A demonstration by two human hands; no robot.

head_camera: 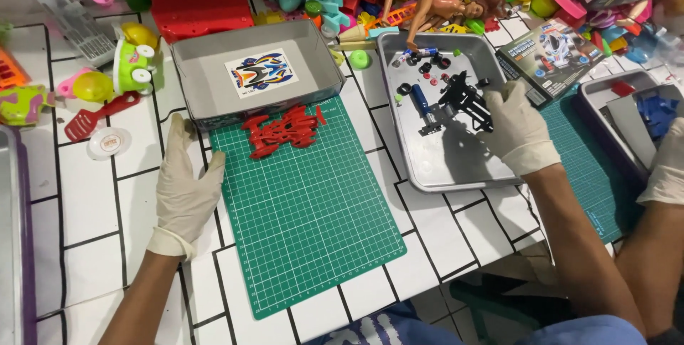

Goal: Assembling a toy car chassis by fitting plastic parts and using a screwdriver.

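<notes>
My left hand [187, 199], in a white glove, lies flat on the white tiled table [92, 195], holding nothing. It touches the left edge of a green cutting mat [306, 217]. A red plastic parts frame [283, 131] rests at the mat's top end. My right hand [518, 131], also gloved, reaches into a metal tray [456, 163] and grips the right end of a black toy car chassis [463, 101]. Small wheels and a blue part [420, 99] lie loose in the tray beside it.
A grey box lid [256, 70] with a car picture stands above the mat. Toys, blocks and dolls are heaped along the back. A printed kit box [552, 53] lies right of the tray. Another person's gloved hand [668, 167] rests by a second tray [627, 103].
</notes>
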